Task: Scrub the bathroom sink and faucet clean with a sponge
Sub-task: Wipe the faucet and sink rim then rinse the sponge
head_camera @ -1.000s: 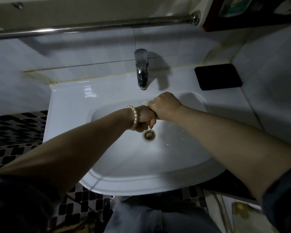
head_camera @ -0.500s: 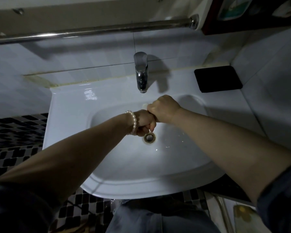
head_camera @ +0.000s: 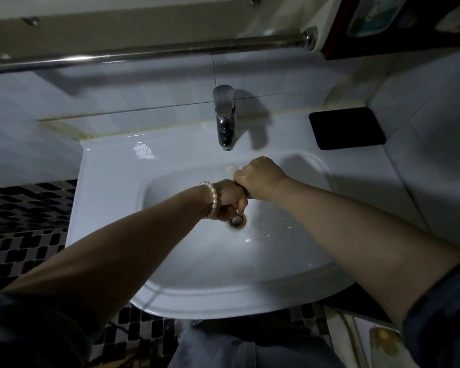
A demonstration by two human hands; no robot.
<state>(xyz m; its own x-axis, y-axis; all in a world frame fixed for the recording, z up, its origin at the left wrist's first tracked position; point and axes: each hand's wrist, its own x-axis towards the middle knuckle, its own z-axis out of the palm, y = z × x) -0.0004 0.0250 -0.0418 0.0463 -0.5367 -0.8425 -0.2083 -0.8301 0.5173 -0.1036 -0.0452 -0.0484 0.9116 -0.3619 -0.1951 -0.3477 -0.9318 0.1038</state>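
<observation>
A white sink [head_camera: 213,296] lies below me, its metal drain [head_camera: 237,221] in the middle of the basin. The chrome faucet [head_camera: 225,118] stands at the back rim with no water running. My right hand [head_camera: 260,179] is clenched in a fist over the basin, below the spout. A pale corner of the sponge [head_camera: 231,169] shows beyond its knuckles. My left hand [head_camera: 227,199], with a pearl bracelet on its wrist, is clenched too and pressed against the right fist, just above the drain. Most of the sponge is hidden inside the two fists.
A black rectangular pad [head_camera: 347,128] lies on the sink's back right corner. A steel rail [head_camera: 149,54] runs along the wall above the faucet. White tiled walls close in behind and on the right. Black-and-white mosaic floor [head_camera: 24,235] shows at the left.
Both fists stay pressed together over the basin in much the same spot. Only the view has shifted slightly.
</observation>
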